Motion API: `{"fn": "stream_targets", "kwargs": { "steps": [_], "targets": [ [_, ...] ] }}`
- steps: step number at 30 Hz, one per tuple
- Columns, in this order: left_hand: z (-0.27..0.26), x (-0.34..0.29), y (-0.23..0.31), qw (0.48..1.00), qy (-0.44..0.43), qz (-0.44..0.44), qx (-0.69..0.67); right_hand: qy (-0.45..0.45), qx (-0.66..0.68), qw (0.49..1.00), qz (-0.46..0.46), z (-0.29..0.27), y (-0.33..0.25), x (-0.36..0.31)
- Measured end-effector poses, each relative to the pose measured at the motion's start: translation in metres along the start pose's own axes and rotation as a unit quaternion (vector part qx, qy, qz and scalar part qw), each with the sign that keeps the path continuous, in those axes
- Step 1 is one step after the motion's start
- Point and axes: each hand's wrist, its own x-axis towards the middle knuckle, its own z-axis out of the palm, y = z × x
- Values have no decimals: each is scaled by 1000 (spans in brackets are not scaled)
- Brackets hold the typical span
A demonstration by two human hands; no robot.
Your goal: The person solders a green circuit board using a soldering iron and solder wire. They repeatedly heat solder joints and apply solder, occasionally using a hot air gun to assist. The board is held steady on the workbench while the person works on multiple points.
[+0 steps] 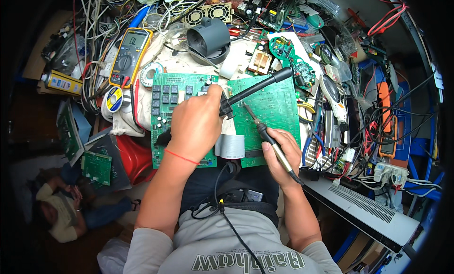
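Note:
My left hand (198,118) is closed round a black solder sucker (255,88), its rod and thick end slanting up to the right. My right hand (283,153) grips a soldering iron (268,136) like a pen. The iron's tip is at or just above the green circuit board (279,101) on the right, which lies solder side up. Under my left hand lies a second green board (163,125) carrying black relays; my hand and forearm hide part of it. A grey ribbon cable (230,147) bridges the two boards near their front edges.
Left of the boards stand a yellow multimeter (130,58) and solder spools (113,99). A grey cup-shaped part (207,37) sits behind. Tools and cables crowd the right, near a power strip (390,174). Another person (61,205) sits at lower left.

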Motion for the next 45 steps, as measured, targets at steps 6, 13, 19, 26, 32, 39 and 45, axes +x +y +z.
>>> {"fn": "stream_targets", "kwargs": {
  "steps": [6, 13, 19, 26, 32, 39, 45],
  "targets": [
    [12, 4, 0, 999, -34, -20, 37, -12, 17, 1000, -1, 1, 2, 0],
    [17, 3, 0, 999, -15, -17, 28, -11, -9, 1000, -24, 2, 4, 1],
    [17, 1, -1, 1000, -13, -14, 24, -15, -15, 1000, -23, 4, 5, 1],
    [17, 2, -1, 999, -18, -17, 21, -34, -10, 999, -28, 3, 6, 1],
    [18, 2, 0, 999, -18, -16, 25, -26, -19, 999, -31, 4, 8, 0],
    [18, 3, 2, 999, -22, -21, 33, -41, -17, 998, -39, 2, 8, 0],
    [20, 3, 3, 999, -16, -22, 31, -20, -23, 999, -36, 5, 9, 0]
  ]
}}
